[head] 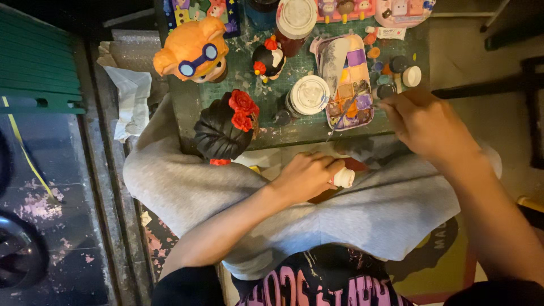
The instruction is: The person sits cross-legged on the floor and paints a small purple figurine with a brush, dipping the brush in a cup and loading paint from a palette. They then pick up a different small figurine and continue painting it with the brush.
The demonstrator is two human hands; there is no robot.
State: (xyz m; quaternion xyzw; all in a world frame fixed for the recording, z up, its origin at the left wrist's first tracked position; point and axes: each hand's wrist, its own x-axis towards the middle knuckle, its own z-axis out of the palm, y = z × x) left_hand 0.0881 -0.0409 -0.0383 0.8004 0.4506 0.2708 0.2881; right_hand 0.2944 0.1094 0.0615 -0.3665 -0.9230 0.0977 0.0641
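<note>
Green worktable (272,96), paint-spattered, crowded with figurines and paint pots

Left hand (306,177) was closed around a small white-capped bottle (343,178) held over the lap, just below the table edge. Right hand (422,122) gripped a thin brush (347,110), fingers pinched, its tip resting in the paint palette (347,82). A black-haired figurine with red flowers (226,127) stood beside the left forearm

Two flat colourful packages with cartoon figures are set along the far edge of the worktop (283,133): a blue-edged box (195,10) at far left, a pink carton (345,8) right of centre. No screens or signs are seen.
</note>
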